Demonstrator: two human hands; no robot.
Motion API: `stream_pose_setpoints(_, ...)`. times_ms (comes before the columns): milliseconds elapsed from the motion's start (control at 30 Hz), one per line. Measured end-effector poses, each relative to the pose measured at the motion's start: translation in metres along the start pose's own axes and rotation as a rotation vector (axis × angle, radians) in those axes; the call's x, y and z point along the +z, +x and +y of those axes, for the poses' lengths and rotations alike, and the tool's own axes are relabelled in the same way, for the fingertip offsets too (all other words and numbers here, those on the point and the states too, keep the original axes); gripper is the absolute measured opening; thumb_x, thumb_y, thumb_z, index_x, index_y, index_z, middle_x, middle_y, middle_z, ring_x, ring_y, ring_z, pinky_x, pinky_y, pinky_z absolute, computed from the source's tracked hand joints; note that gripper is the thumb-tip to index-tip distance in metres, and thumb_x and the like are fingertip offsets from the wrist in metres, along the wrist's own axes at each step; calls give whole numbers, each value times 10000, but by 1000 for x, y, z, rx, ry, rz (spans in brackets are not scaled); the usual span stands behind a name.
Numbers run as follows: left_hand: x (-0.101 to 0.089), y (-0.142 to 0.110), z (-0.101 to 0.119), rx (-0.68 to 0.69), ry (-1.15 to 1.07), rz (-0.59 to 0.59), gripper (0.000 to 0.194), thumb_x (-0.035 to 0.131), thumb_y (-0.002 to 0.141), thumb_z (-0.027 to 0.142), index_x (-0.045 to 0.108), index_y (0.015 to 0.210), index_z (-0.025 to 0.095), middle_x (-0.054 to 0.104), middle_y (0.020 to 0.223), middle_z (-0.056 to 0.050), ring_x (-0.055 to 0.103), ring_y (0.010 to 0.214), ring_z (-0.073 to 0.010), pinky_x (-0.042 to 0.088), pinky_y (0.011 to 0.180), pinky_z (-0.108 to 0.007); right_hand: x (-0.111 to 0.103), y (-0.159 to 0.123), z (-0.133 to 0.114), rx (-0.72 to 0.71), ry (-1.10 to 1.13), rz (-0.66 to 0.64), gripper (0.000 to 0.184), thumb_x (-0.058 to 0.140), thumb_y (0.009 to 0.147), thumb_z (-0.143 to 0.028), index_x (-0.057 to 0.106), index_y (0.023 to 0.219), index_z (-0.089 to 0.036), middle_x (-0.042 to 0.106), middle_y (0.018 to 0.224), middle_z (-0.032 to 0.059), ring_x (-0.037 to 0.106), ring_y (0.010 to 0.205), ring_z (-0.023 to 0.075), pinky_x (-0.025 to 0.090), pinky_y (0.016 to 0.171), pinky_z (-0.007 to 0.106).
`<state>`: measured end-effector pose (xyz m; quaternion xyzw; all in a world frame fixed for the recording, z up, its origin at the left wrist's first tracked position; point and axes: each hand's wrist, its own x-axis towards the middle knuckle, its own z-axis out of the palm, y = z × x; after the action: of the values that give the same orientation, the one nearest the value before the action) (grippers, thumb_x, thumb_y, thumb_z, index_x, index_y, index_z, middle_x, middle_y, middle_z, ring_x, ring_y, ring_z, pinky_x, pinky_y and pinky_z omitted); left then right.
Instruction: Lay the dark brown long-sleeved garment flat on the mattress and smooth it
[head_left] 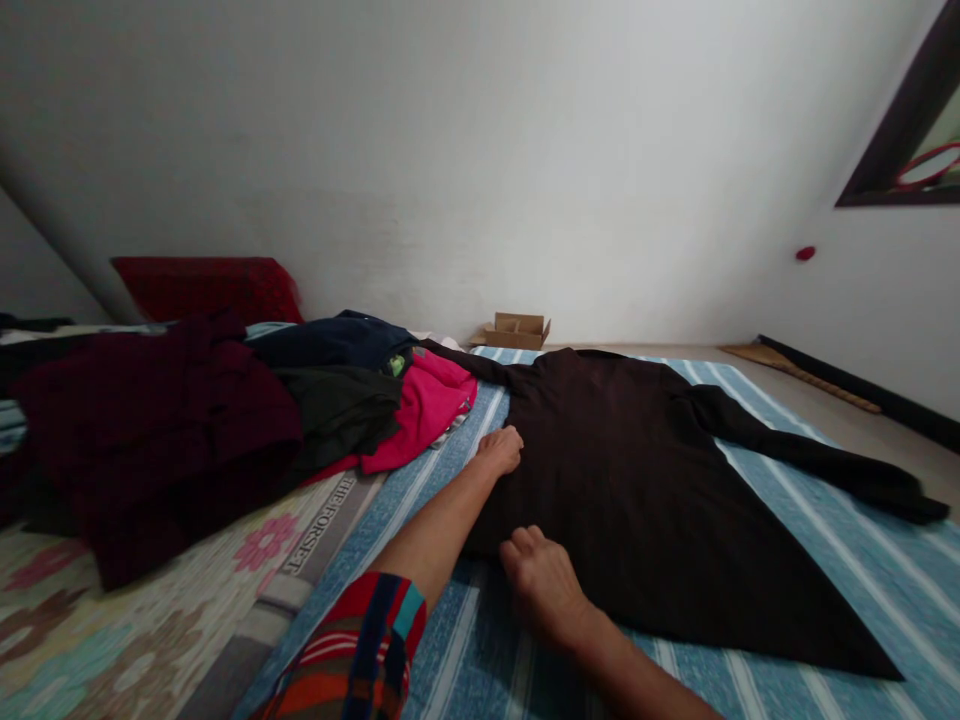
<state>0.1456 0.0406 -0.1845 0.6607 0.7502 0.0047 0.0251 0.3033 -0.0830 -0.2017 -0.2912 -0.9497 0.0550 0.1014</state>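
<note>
A dark brown long-sleeved shirt (pixel 622 490) lies spread out, its collar end away from me and its sleeves stretched to both sides. At its left side edge, my left hand (pixel 501 450) is closed with the fingers curled on the cloth. Nearer to me, my right hand (pixel 544 580) is closed at the hem, close to the lower left corner. The fingertips of both hands are partly hidden. Under the shirt is a blue and white striped sheet (pixel 442 610).
To the left, a maroon garment (pixel 172 430), a dark green one (pixel 337 410), a navy one (pixel 337 340) and a bright pink one (pixel 427 410) are heaped on a floral mat (pixel 150 640). An open cardboard box (pixel 516 330) stands by the wall, and a red patterned object (pixel 210 288) leans behind the heap.
</note>
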Motion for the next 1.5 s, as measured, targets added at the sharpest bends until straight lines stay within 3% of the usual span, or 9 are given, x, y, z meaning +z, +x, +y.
stream_pose_setpoints(167,13,-3,0,-3,-3,96,303,399,874,147,666,1007,199,613,1078,-100,561,1052,-235,465,837,-326,-1,-6,21,1,164,9,329,435,715,8,602,912,-195,602,885,31,534,831,162,385,658,247)
stream_pose_setpoints(533,38,-29,-11,49,-43,201,356,329,891,92,596,1091,218,574,1180,-55,488,1132,-186,376,972,-321,18,-14,17,-34,274,128,254,485,595,-68,568,790,-208,548,826,15,462,799,182,337,673,296)
stream_pose_setpoints(667,39,-31,-18,21,-47,195,394,364,868,87,547,1195,209,503,1325,-46,428,1232,-167,327,1042,-301,21,-17,19,-60,288,151,240,480,594,-74,558,779,-206,540,820,16,454,799,181,323,671,300)
stream_pose_setpoints(800,35,-31,-23,-18,-40,193,402,346,878,103,547,1206,220,511,1329,-57,436,1239,-178,326,1054,-334,20,-19,19,-65,302,159,236,482,598,-77,557,780,-207,538,822,18,448,799,179,312,668,301)
stream_pose_setpoints(933,36,-50,-15,0,6,218,409,324,897,133,527,1251,165,423,1420,-97,321,1338,-220,236,1107,-401,20,-20,19,-63,327,149,229,494,595,-86,554,778,-210,538,826,17,446,805,180,303,664,299)
stream_pose_setpoints(1100,38,-78,-8,56,10,72,488,318,936,370,409,1371,169,328,1482,-84,230,1384,-232,210,1110,-454,22,-21,17,-59,334,156,208,493,599,-89,549,761,-206,544,826,18,445,813,181,307,681,302)
stream_pose_setpoints(1233,33,-80,-13,74,-7,-9,542,304,937,422,354,1405,154,267,1506,-90,181,1399,-228,198,1108,-460,23,-20,19,-75,349,189,226,486,584,-77,569,753,-202,549,809,23,452,801,184,320,680,302)
stream_pose_setpoints(1500,35,-74,-23,111,-44,52,459,301,947,331,408,1373,195,333,1480,-67,240,1381,-198,212,1108,-433,30,-10,27,10,572,282,354,448,595,-16,648,837,-179,607,804,26,515,796,160,382,708,256)
